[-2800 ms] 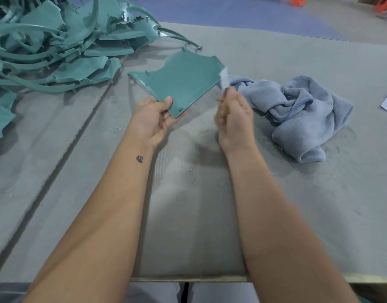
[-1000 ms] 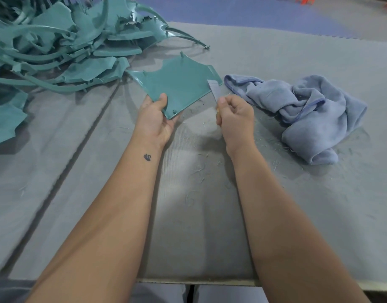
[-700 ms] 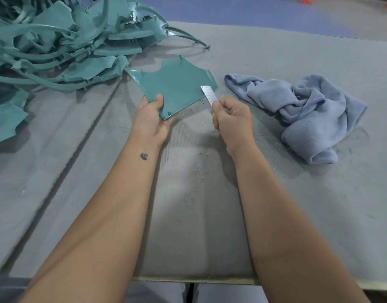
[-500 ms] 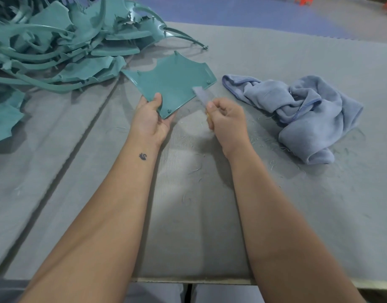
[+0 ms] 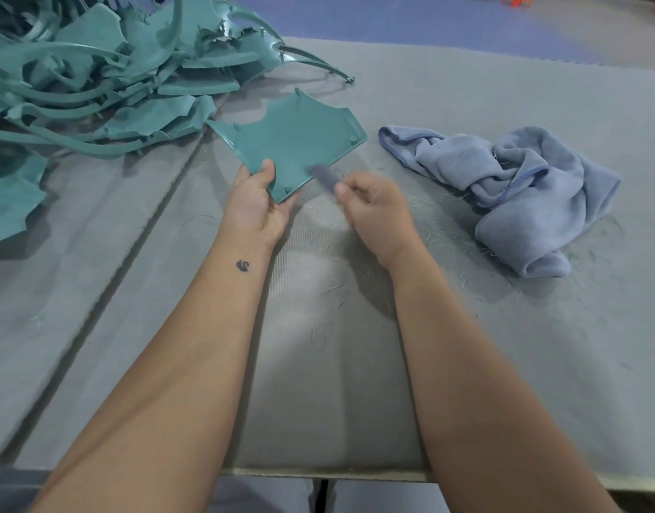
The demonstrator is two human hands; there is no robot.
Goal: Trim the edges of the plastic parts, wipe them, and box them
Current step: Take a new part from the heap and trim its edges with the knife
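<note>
Left hand (image 5: 257, 207) pinches the near corner of a teal plastic part (image 5: 292, 140), holding it tilted above the grey worktop (image 5: 318, 364). Right hand (image 5: 378, 212) curls tight around a blurred blade (image 5: 323, 176), probably a scraper, at the part's near edge. Blue cloth (image 5: 511, 190) lies crumpled right; part pile (image 5: 96, 79) sits far left.

Single head-worn view, angled forward and down, close over the table (image 5: 466, 364).
</note>
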